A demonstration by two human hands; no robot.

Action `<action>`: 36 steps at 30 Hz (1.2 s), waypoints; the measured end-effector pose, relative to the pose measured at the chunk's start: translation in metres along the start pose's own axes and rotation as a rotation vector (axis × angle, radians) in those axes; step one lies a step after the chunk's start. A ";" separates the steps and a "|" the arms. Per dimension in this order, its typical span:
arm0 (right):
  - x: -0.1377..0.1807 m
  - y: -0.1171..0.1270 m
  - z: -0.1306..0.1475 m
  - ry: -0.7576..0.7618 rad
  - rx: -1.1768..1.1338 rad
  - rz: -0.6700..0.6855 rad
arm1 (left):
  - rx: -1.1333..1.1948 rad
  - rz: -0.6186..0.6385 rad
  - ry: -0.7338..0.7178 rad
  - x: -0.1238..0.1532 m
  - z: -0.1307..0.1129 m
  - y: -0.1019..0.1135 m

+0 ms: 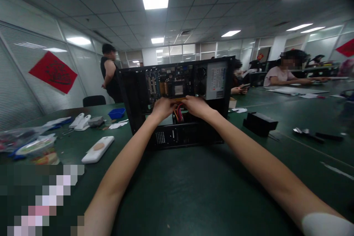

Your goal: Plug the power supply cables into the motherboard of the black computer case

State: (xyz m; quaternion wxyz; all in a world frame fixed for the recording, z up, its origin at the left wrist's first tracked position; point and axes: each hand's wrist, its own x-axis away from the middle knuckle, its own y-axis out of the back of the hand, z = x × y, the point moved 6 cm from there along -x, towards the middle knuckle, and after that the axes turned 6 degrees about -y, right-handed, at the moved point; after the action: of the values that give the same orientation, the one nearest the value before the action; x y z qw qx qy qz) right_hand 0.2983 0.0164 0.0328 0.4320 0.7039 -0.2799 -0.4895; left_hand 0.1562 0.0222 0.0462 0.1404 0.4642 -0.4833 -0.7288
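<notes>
An open black computer case [177, 136] stands on the green table with its inside facing me. Within it, the motherboard [169, 84] carries a pale square heatsink or chip [179, 90]. My left hand [163, 107] and my right hand [197, 105] reach in below that square, fingers bent at the two ends of a thin orange strip [178, 100], which looks like a memory module or its slot. Both hands' fingertips are partly hidden. Under them hangs a bundle of coloured wires [179, 113]. The labelled power supply [217, 81] sits at the case's upper right.
To the left lie a white phone-like block [98, 149], a blue tray [116, 113], white plastic pieces [80, 121] and plastic packaging [38, 147]. A black box-shaped part [260, 123] and dark strips [318, 135] lie right. Several people sit or stand beyond.
</notes>
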 end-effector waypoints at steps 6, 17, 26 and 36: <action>-0.001 -0.028 -0.021 0.010 -0.007 0.089 | -0.084 0.180 -0.194 -0.017 0.009 -0.031; 0.001 -0.035 -0.010 0.068 -0.006 0.119 | -0.028 0.180 -0.137 -0.016 0.013 -0.050; 0.001 -0.037 -0.010 0.068 -0.002 0.119 | -0.134 0.212 -0.111 -0.013 0.009 -0.045; -0.005 -0.042 -0.005 0.101 0.046 0.113 | -0.225 0.217 -0.105 -0.019 0.008 -0.050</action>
State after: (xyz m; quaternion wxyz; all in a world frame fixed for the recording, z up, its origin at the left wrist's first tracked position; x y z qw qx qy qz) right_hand 0.2996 0.0423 -0.0016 0.4563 0.7205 -0.3082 -0.4215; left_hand 0.1719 0.0639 0.0155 0.2439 0.3517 -0.4527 -0.7822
